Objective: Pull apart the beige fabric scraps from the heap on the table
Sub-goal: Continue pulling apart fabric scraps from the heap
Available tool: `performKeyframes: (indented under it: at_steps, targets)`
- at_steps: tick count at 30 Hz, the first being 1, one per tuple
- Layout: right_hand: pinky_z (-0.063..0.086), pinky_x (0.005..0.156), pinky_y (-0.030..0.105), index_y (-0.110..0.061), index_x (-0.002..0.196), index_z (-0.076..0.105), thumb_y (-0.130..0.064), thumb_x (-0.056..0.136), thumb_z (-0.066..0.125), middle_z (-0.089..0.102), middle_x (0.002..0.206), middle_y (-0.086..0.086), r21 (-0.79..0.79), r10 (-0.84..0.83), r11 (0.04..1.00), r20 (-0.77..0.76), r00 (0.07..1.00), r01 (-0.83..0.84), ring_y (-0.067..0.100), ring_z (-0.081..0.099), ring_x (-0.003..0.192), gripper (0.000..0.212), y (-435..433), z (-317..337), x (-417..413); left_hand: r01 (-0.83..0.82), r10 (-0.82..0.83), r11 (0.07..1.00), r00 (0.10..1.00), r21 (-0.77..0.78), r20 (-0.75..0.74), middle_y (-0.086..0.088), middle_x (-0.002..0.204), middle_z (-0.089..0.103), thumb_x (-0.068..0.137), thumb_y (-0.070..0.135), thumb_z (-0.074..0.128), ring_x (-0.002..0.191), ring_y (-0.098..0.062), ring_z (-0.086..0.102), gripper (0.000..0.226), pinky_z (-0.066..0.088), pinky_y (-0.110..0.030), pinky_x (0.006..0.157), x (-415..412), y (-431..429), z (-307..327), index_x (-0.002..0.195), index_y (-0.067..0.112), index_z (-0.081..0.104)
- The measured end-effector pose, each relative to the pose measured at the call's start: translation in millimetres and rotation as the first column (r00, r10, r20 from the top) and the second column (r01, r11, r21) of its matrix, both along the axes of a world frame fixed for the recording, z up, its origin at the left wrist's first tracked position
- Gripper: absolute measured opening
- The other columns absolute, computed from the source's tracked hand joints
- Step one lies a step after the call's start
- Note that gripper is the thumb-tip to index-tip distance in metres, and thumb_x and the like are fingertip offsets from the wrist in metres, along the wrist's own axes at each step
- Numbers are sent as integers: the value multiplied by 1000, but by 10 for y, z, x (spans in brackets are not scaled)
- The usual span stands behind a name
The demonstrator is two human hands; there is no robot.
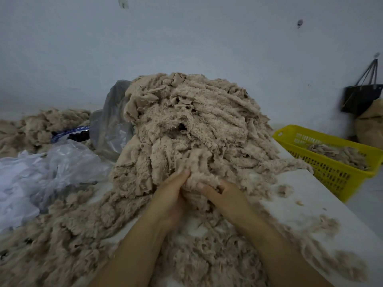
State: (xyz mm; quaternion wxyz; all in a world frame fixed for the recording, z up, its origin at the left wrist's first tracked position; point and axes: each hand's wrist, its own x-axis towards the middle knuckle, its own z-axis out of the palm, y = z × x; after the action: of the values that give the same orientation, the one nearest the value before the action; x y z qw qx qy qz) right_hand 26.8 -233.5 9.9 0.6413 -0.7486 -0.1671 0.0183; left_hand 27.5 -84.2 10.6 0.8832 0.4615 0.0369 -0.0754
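A tall heap of beige fleecy fabric scraps [192,125] rises in the middle of the white table [306,195]. At its near foot, my left hand [170,195] and my right hand [223,193] sit close together, both with fingers curled into one clump of beige scraps [196,179] at the heap's base. The fingertips are partly buried in the fleece. Loose beige scraps [68,241] spread over the table around and under my forearms.
A yellow plastic basket [331,172] holding a few scraps stands off the table's right edge. Crumpled clear plastic bags [51,166] lie at the left, another bag [112,121] behind the heap. A black bag [360,100] hangs on the wall at far right.
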Motion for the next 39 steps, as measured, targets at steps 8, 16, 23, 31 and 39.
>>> performKeyframes:
  at_steps: [8,16,23,31,39]
  targets:
    - [53,79,18,-61,102,62,-91,58,59,65,109,-33,149,-39,988,-30,999,43,-13,62,96,53,-107,5,94,16,-9,996,997,-92,78,-18,127,67,92,28,59,118,-30,65,45,51,-45,100,-10,44,55,131,5,60]
    - [44,70,2,-54,111,53,-51,87,67,62,103,-39,-195,-35,980,20,999,38,-19,58,94,28,-72,-117,175,13,-47,967,990,255,131,2,115,74,82,39,68,111,-11,69,23,54,-28,89,-73,-77,-4,101,30,79]
    - [57,64,30,-13,113,58,-29,100,55,70,88,2,631,-258,704,-200,945,326,22,68,77,21,-386,71,301,-122,77,944,985,307,155,0,115,74,85,54,57,103,-13,70,45,51,-32,88,-32,-45,-8,110,22,75]
    - [45,74,33,-27,88,58,-38,103,48,61,94,-6,-65,-456,889,-20,890,454,11,61,85,21,-379,-105,362,-420,397,836,907,352,137,5,68,69,103,21,52,52,-4,57,27,47,-16,49,78,73,-64,92,8,73]
    - [36,84,1,-36,85,77,-31,99,48,65,104,-23,-141,-169,970,189,967,197,-16,53,105,32,-175,-67,227,-126,143,898,990,421,-11,-9,82,73,98,36,60,59,-14,61,29,49,-27,58,68,3,-114,90,17,80]
